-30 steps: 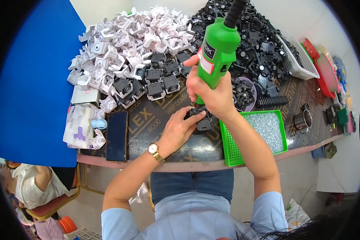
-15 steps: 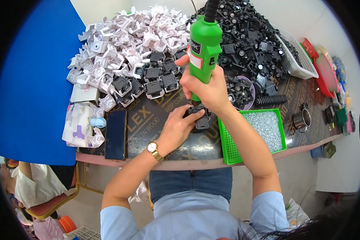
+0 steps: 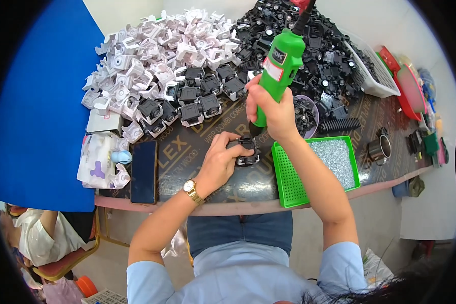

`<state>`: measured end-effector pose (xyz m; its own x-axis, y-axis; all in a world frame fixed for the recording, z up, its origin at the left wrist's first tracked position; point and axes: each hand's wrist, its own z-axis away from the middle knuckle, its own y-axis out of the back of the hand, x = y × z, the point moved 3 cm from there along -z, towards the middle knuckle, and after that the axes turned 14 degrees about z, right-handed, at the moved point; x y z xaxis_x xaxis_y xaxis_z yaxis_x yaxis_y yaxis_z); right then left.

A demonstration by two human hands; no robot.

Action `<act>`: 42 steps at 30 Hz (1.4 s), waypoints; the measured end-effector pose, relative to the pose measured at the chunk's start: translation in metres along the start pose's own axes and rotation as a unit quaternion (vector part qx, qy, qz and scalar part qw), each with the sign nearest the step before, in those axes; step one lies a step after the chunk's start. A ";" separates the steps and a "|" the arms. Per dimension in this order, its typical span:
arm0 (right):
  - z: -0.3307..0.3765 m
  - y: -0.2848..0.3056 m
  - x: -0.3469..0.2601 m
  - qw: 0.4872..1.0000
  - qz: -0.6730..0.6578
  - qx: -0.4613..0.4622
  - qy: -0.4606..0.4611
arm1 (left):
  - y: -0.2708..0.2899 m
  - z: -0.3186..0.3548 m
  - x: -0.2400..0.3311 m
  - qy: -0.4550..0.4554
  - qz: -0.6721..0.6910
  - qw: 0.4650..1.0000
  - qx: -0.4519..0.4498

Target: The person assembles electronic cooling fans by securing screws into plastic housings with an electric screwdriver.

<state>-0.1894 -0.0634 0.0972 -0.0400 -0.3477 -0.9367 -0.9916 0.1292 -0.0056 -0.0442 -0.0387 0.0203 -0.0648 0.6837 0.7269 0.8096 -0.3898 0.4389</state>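
Observation:
In my right hand (image 3: 273, 112) is a green electric screwdriver (image 3: 282, 63), tilted with its top to the right and its cable rising from it. Its black tip points down at the far edge of a small black plastic housing (image 3: 248, 159); I cannot tell whether the two touch. The fingers of my left hand (image 3: 219, 161) press and hold that housing on the table. To the right, a green tray (image 3: 290, 177) holds a heap of small shiny screws (image 3: 333, 161). Several black-and-white assembled units (image 3: 190, 112) lie beyond my left hand.
White plastic parts (image 3: 180, 43) pile up at the back left, black parts (image 3: 324, 43) at the back right. A phone (image 3: 144, 172) lies left of my left hand. A purple bowl (image 3: 316, 109), a black coil (image 3: 339, 125) and a metal cup (image 3: 379, 150) stand right.
My right hand has shifted right, and the screwdriver has gone from nearly upright to leaning right. The housing under my left hand has shifted slightly and sits at a different angle.

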 end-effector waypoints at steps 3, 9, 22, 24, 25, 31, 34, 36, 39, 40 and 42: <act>0.008 -0.011 -0.008 0.997 0.022 -0.080 0.007 | -0.004 0.004 0.001 -0.005 0.012 1.000 -0.012; 0.013 0.004 -0.045 0.996 -0.020 -0.079 0.038 | -0.004 0.007 0.006 0.011 -0.096 0.995 -0.037; 0.093 0.106 -0.036 0.996 0.038 0.025 0.082 | -0.003 0.004 0.006 0.035 -0.028 0.999 -0.004; 0.097 0.106 -0.035 0.995 0.038 0.018 0.086 | -0.003 0.005 0.006 0.038 -0.026 0.999 -0.002; 0.098 0.108 -0.033 0.995 0.054 0.022 0.080 | -0.004 0.005 0.006 0.032 -0.030 0.999 -0.004; 0.102 0.110 -0.029 0.995 0.067 0.035 0.069 | -0.005 0.005 0.008 0.022 -0.031 0.999 -0.003; 0.105 0.108 -0.027 0.996 0.053 0.029 0.063 | -0.003 0.005 0.009 0.037 -0.024 0.999 -0.002; 0.106 0.104 -0.029 0.995 0.075 0.052 0.048 | -0.003 0.004 0.008 0.052 -0.021 0.998 -0.003; 0.102 0.098 -0.032 0.988 0.118 0.082 0.055 | 0.001 0.006 0.006 0.034 -0.031 0.999 -0.020; 0.099 0.097 -0.037 0.986 0.130 0.081 0.058 | 0.000 0.007 0.005 0.037 -0.037 0.998 -0.028; 0.087 0.090 -0.051 0.988 0.107 0.076 0.081 | 0.000 0.009 0.004 0.036 -0.057 0.997 -0.039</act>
<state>-0.2657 0.0472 0.1143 -0.2788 -0.4393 -0.8540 -0.9288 0.3493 0.1235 -0.0389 -0.0301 0.0186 -0.1977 0.6809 0.7052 0.7475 -0.3607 0.5578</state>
